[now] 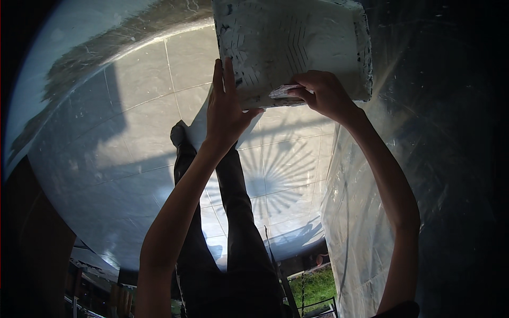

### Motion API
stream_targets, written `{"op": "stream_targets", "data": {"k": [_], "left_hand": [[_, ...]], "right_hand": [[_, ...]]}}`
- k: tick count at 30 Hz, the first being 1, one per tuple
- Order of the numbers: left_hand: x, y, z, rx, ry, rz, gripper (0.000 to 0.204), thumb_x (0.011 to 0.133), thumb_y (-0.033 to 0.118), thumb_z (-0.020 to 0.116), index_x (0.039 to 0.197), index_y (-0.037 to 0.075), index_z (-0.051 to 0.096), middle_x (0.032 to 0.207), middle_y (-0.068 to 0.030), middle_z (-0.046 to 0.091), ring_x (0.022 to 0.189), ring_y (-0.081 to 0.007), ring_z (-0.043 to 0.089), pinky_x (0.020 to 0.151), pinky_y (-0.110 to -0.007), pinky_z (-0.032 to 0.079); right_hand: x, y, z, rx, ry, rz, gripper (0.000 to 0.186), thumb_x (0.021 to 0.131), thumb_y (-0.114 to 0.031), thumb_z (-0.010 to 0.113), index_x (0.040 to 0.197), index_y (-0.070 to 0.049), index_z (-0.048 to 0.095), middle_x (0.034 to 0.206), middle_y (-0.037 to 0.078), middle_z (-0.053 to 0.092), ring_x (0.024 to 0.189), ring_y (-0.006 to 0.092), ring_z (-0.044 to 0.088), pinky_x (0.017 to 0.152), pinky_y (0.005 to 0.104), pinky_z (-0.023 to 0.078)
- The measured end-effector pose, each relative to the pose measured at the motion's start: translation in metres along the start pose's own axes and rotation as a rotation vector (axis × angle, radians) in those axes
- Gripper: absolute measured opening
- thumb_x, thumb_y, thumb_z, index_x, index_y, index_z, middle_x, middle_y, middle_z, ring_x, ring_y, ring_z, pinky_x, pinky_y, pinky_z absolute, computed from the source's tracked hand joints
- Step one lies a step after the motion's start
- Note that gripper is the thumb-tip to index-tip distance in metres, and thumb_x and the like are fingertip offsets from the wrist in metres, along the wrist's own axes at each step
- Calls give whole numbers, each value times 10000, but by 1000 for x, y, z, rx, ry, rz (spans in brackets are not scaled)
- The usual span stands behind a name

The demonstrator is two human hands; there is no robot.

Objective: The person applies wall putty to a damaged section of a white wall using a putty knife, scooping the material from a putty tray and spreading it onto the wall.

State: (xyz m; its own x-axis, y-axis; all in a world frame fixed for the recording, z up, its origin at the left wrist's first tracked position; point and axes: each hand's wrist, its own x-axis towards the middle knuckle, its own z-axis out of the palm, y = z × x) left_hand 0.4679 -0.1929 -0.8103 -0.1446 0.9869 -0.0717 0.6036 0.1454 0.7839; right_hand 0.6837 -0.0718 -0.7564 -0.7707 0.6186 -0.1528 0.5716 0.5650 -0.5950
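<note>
A large slab (pixel 294 42) coated with whitish paste and combed grooves fills the top middle of the head view. My left hand (pixel 225 106) presses flat against its lower left edge, fingers spread upward. My right hand (pixel 321 93) grips a small flat tool (pixel 283 93), smeared with paste, against the slab's lower edge. Both forearms rise from the bottom of the picture. Below them my dark trouser legs (pixel 233 212) and one shoe (pixel 179 135) stand on the tiled floor.
Pale square floor tiles (pixel 122 132) carry sunlight and a fan-shaped shadow (pixel 283 169). A clear plastic sheet (pixel 355 212) hangs along the right side. Grass (pixel 313 286) and a metal railing show at the bottom. A dark wall edge lies at the left.
</note>
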Motion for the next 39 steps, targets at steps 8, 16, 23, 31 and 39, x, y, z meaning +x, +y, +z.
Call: {"op": "stream_targets", "data": {"k": [8,16,23,31,39], "left_hand": [[-1,0,-4,-100,-45,-42,1299,634,278,912,1601,110,60,1606,-298,135,1417,-491,336,1084,-518,427],[5,7,-13,-79,-55,-7,1300,629,273,915,1597,89,67,1598,-301,146,1403,-489,357,1101,-516,415],[11,19,-44,-8,-56,32,1168,714,323,867,1583,46,137,1586,-297,187,1431,-463,327,1124,-516,393],[26,52,-94,29,43,82,997,820,298,800,1568,38,195,1595,-217,250,1498,-390,222,1202,-486,276],[66,123,-173,35,204,247,930,865,242,764,1566,29,193,1602,-197,262,1505,-386,208,1212,-485,250]], "right_hand": [[18,-2,-28,175,-186,224,248,897,-179,738,1089,-27,696,916,123,738,794,203,705,722,350,524],[18,21,-41,322,-118,357,371,917,-307,709,1181,-47,704,923,113,756,849,177,706,777,334,527],[18,14,-61,507,-69,523,403,941,-344,693,1172,-14,699,966,85,734,878,127,661,805,302,514],[24,-17,-111,947,145,611,426,939,-309,698,1149,60,663,1036,85,711,903,115,672,831,272,535],[48,-91,-210,1032,292,396,398,948,-281,671,1157,57,660,1018,101,709,868,130,694,777,270,556]]}}
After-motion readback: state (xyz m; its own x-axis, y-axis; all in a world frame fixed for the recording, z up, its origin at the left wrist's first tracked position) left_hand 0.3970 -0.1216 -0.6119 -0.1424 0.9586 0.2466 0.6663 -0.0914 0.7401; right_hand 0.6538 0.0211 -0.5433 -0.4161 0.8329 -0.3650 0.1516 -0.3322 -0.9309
